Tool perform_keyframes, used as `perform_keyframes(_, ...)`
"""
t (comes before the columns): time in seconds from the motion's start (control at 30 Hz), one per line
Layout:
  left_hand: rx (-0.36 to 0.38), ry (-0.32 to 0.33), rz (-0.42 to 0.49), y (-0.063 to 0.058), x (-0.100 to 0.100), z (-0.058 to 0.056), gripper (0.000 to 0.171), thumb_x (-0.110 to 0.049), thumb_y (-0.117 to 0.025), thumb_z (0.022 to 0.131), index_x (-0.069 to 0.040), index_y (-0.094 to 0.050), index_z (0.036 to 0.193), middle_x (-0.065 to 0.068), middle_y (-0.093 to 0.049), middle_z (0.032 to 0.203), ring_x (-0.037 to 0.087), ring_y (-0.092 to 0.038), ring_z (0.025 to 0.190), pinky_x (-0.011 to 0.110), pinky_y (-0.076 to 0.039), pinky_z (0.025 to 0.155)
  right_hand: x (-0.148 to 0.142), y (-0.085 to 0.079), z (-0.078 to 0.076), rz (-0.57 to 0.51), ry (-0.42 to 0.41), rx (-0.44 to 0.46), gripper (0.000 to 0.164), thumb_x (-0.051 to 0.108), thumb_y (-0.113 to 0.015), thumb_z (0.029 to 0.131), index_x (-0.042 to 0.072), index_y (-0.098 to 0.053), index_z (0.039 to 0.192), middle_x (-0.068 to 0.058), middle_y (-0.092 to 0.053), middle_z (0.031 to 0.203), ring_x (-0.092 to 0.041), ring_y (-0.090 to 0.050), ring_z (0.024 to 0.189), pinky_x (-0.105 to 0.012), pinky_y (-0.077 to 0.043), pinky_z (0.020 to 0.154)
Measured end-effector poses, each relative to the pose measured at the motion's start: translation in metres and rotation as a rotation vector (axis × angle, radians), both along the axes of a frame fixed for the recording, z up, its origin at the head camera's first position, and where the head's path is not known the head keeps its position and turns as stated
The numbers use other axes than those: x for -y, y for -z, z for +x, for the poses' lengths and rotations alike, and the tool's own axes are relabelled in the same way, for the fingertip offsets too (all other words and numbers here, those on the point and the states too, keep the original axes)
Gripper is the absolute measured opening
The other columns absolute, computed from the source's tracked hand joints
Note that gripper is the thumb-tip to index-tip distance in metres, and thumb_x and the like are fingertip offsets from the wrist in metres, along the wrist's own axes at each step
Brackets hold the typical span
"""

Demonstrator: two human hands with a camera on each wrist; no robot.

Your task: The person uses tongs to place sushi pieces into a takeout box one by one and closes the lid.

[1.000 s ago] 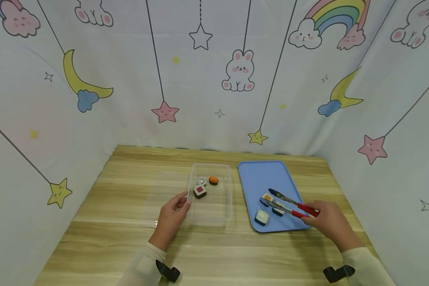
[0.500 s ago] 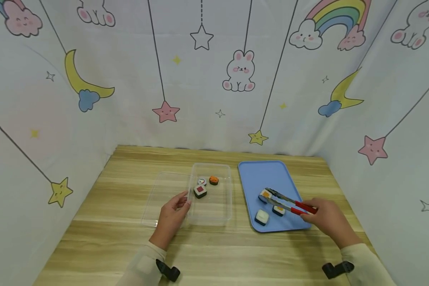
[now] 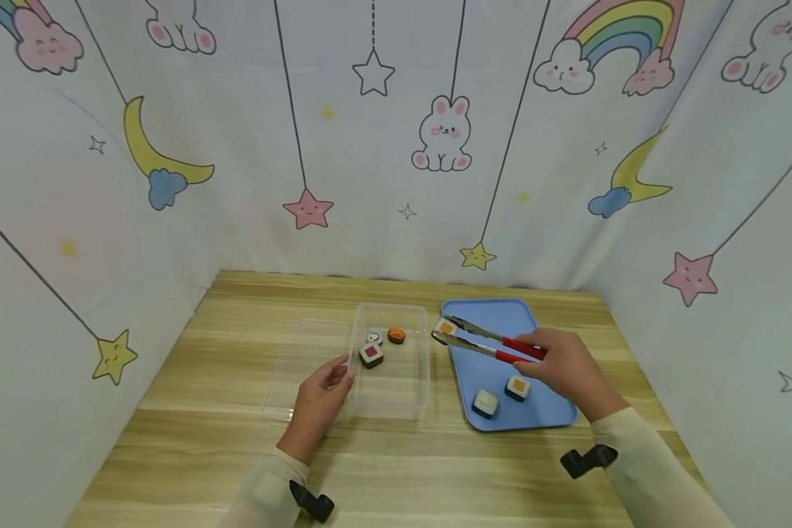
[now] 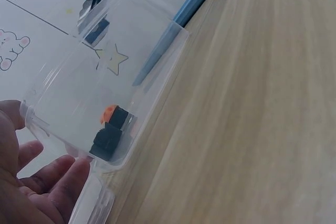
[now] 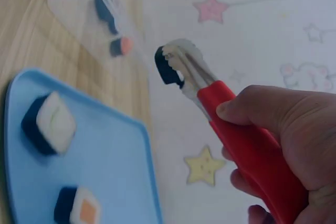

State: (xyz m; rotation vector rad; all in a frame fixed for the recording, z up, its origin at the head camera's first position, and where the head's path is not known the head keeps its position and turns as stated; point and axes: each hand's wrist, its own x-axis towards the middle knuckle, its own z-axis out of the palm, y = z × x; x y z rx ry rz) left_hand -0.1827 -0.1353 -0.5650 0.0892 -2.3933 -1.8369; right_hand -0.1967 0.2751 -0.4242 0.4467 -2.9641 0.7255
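Now the right hand (image 3: 564,364) squeezes red tongs (image 5: 252,153) that pinch a sushi piece (image 3: 446,328) up by the blue tray (image 3: 491,370), and the left hand (image 3: 322,396) pinches the clear box (image 3: 402,381).

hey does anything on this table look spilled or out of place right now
No, nothing stands out. The tongs hold one sushi piece, two pieces rest on the blue tray, and three others sit in the clear box. I see no spill or damage.

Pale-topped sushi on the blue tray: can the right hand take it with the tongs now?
Probably not: tongs in the right hand pinch another sushi, though nothing covers the pale-topped sushi.
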Motion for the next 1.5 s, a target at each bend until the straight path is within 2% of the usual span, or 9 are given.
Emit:
perform_keyframes(0.23, -0.006, -0.001, -0.010, 0.001, 0.000, 0.001, 0.041, -0.023, -0.075, 0.098, -0.012, -0.069, 0.137, 0.012, -0.073, 0.119, 0.025, -0.069, 0.107, 0.029, -0.055, 0.087, 0.050, 0.003, -0.016, 0.037, -0.098, 0.006, 0.036, 0.019, -0.085, 0.083, 0.010, -0.079, 0.118, 0.001, -0.072, 0.098, -0.021, -0.064, 0.085, -0.035, -0.055, 0.070)
perform_keyframes(0.43, -0.013, -0.002, -0.020, 0.001, 0.000, 0.000, 0.042, -0.022, -0.075, 0.098, -0.011, -0.069, 0.137, 0.014, -0.073, 0.120, 0.025, -0.070, 0.107, 0.034, -0.055, 0.089, 0.082, 0.008, -0.026, 0.080, -0.133, 0.020, 0.030, 0.019, -0.086, 0.082, 0.014, -0.080, 0.111, 0.006, -0.070, 0.092, -0.013, -0.063, 0.080, -0.034, -0.054, 0.071)
perform_keyframes(0.63, -0.014, 0.002, -0.021, 0.001, -0.001, 0.000, 0.042, -0.021, -0.075, 0.098, -0.009, -0.068, 0.137, 0.015, -0.073, 0.120, 0.025, -0.070, 0.106, 0.034, -0.055, 0.090, 0.099, 0.013, -0.031, 0.198, -0.133, 0.002, 0.029, 0.023, -0.090, 0.079, 0.016, -0.081, 0.105, 0.009, -0.069, 0.086, -0.010, -0.061, 0.075, -0.032, -0.053, 0.067)
perform_keyframes(0.97, -0.043, 0.005, -0.044, 0.001, -0.001, 0.000, 0.040, -0.016, -0.071, 0.100, -0.009, -0.067, 0.139, 0.016, -0.072, 0.119, 0.026, -0.069, 0.106, 0.036, -0.055, 0.090, 0.115, 0.006, -0.034, 0.318, -0.160, -0.009, 0.018, 0.019, -0.086, 0.078, 0.016, -0.082, 0.095, 0.009, -0.065, 0.078, -0.010, -0.057, 0.068, -0.029, -0.050, 0.061)
perform_keyframes(1.07, -0.041, 0.005, -0.044, 0.001, -0.001, 0.000, 0.040, -0.016, -0.071, 0.100, -0.008, -0.067, 0.139, 0.016, -0.072, 0.120, 0.027, -0.070, 0.106, 0.035, -0.056, 0.089, 0.119, 0.005, -0.035, 0.317, -0.162, -0.004, 0.014, 0.016, -0.086, 0.077, 0.016, -0.080, 0.091, 0.009, -0.065, 0.078, -0.010, -0.058, 0.069, -0.030, -0.050, 0.061)
perform_keyframes(1.27, -0.037, 0.007, -0.034, -0.001, -0.002, 0.002, 0.040, -0.017, -0.072, 0.100, -0.007, -0.067, 0.138, 0.017, -0.072, 0.120, 0.027, -0.070, 0.106, 0.033, -0.055, 0.088, 0.119, 0.006, -0.033, 0.287, -0.145, 0.016, 0.015, 0.017, -0.086, 0.077, 0.017, -0.079, 0.091, 0.008, -0.069, 0.082, -0.011, -0.060, 0.072, -0.031, -0.051, 0.063)
perform_keyframes(1.4, -0.033, 0.005, -0.035, 0.000, -0.001, 0.002, 0.040, -0.017, -0.072, 0.100, -0.009, -0.067, 0.139, 0.016, -0.072, 0.120, 0.027, -0.070, 0.107, 0.033, -0.055, 0.088, 0.112, 0.006, -0.030, 0.226, -0.111, 0.044, 0.027, 0.023, -0.089, 0.077, 0.016, -0.080, 0.102, 0.009, -0.067, 0.085, -0.011, -0.058, 0.073, -0.032, -0.051, 0.065)
perform_keyframes(1.5, -0.034, 0.002, -0.033, 0.001, -0.001, 0.000, 0.040, -0.017, -0.072, 0.100, -0.009, -0.068, 0.138, 0.016, -0.072, 0.120, 0.026, -0.070, 0.106, 0.033, -0.056, 0.088, 0.101, 0.004, -0.025, 0.162, -0.097, 0.047, 0.040, 0.027, -0.090, 0.079, 0.015, -0.079, 0.115, 0.008, -0.067, 0.092, -0.013, -0.060, 0.079, -0.035, -0.053, 0.071)
